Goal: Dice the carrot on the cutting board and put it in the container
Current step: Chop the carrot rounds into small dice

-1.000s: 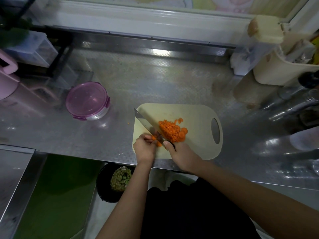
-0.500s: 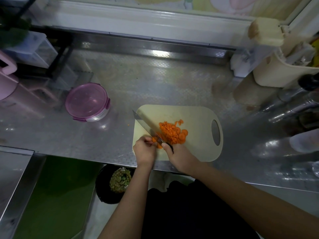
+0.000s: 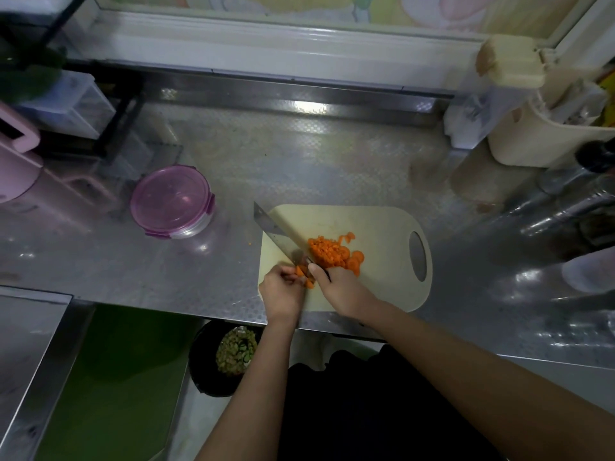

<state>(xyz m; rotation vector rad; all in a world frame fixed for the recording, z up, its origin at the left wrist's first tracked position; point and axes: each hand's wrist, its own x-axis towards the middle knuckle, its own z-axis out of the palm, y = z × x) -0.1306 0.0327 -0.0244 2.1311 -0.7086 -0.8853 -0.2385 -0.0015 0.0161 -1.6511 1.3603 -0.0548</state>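
A cream cutting board (image 3: pixel 376 224) lies on the steel counter. A heap of diced carrot (image 3: pixel 334 252) sits at its middle. My right hand (image 3: pixel 342 289) grips the handle of a broad knife (image 3: pixel 278 229), whose blade slants up to the left. My left hand (image 3: pixel 283 289) pinches a small carrot piece (image 3: pixel 303 272) against the board beside the blade. A round container with a pink lid (image 3: pixel 171 201) stands shut to the left of the board.
A pink jug (image 3: pixel 15 161) stands far left. Cream holders (image 3: pixel 545 131) and glassware line the right side. Below the counter edge a black bin (image 3: pixel 213 364) holds vegetable scraps. A tiny carrot bit (image 3: pixel 249 242) lies on the counter.
The knife has shifted slightly over the carrot piece; both hands stay at the board's near left corner. The camera view has shifted slightly.
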